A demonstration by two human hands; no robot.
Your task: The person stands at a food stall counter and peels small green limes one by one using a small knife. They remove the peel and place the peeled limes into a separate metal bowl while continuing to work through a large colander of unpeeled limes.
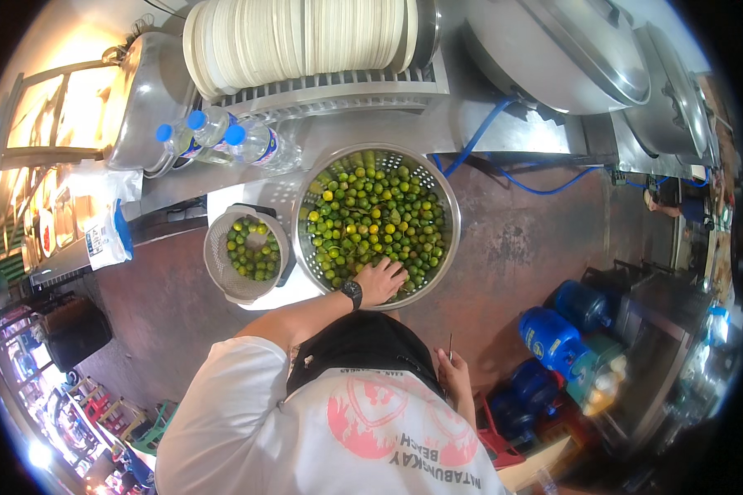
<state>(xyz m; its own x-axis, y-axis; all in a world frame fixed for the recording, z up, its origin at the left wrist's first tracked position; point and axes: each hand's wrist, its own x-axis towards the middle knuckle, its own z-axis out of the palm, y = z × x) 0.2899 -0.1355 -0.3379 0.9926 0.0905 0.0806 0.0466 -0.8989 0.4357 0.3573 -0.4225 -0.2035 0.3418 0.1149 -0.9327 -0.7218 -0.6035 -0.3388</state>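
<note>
A wide perforated steel colander (pixel 453 223) holds a heap of small green and yellowish citrus fruits (pixel 371 213). Wearing a black wristwatch, my left hand (pixel 381 281) rests on the fruits at the near edge, fingers spread and fingertips partly hidden among them; whether it grips one cannot be told. Down at my right side, away from the colander, my right hand (pixel 455 371) holds a thin pointed tool (pixel 451 343), probably a knife, mostly hidden by the hand. Left of the colander stands a smaller plastic basket (pixel 213 247) with more of the fruits (pixel 254 250) inside.
White plates (pixel 303 40) stand in a rack (pixel 347 96) on the steel counter (pixel 322 133). Bottles with blue caps (pixel 257 145) and a large pot (pixel 161 93) are at the left. Lidded steel pots (pixel 557 55) and a blue hose (pixel 480 133) are right; blue containers (pixel 554 340) stand lower right.
</note>
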